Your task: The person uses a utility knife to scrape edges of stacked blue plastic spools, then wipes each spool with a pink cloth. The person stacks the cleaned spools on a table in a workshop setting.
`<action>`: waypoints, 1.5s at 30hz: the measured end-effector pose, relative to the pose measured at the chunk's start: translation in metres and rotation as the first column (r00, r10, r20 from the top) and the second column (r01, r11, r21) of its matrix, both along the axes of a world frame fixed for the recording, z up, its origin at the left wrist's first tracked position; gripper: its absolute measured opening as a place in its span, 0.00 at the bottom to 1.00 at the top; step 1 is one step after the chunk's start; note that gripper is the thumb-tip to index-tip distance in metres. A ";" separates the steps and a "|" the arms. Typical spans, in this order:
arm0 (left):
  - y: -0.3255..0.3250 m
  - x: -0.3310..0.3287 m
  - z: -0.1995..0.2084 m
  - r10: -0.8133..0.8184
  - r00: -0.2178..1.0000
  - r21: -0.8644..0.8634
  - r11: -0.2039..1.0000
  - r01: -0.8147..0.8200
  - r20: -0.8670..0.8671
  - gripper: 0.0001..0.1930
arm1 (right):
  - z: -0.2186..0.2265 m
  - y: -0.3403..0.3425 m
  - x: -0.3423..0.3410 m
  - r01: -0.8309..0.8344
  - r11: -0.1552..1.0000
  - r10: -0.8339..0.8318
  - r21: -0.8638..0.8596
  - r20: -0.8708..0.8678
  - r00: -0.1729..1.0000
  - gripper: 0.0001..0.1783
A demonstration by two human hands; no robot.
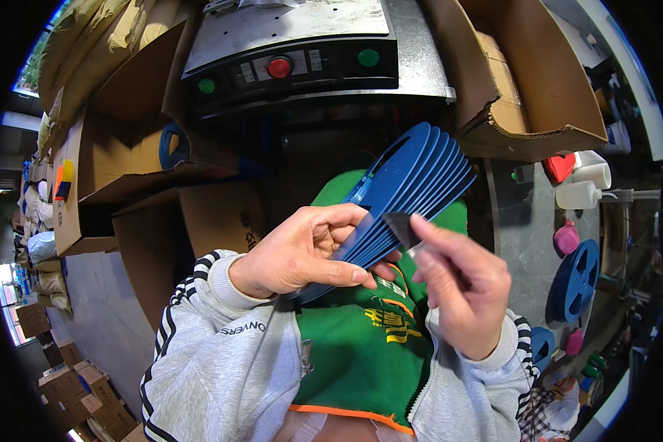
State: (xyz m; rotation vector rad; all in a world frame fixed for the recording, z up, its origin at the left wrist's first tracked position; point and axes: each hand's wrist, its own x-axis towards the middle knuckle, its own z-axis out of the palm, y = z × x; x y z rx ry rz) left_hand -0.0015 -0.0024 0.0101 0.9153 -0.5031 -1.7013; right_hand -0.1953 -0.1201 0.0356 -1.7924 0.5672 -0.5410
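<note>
A fanned stack of thin blue plastic reel flanges [401, 180] leans over my lap, its upper ends spread apart. My left hand [295, 250] is closed around the lower part of the stack, the thumb lying across the edges. At the stack's right side, my right hand [464, 283] pinches a small dark flat blade-like tool [402, 227]. Motion blurs this tool, so its exact kind is unclear. Its tip is at the flange edges; whether it touches them I cannot tell. A green apron [346, 361] lies under the stack.
Ahead stands a machine with a red button [278, 68] between two green ones. An open cardboard box [125, 125] at left holds a blue reel part [173, 146]; another box [560, 81] stands at right. The right-hand table [519, 243] carries a squeeze bottle [578, 195] and a blue reel [576, 280].
</note>
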 end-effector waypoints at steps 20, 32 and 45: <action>0.000 0.000 0.000 -0.002 1.000 0.006 1.000 0.003 -0.010 0.26 | 0.001 -0.004 0.007 0.023 0.999 -0.023 -0.031 -0.009 1.000 0.18; 0.001 0.003 -0.005 0.022 0.999 -0.029 0.999 -0.023 -0.030 0.26 | -0.010 0.000 0.000 0.048 0.998 -0.049 0.041 0.033 0.998 0.19; -0.004 0.002 -0.003 0.054 0.999 0.014 0.998 -0.054 -0.007 0.29 | -0.016 -0.004 -0.006 0.000 0.997 -0.001 0.078 0.013 1.000 0.20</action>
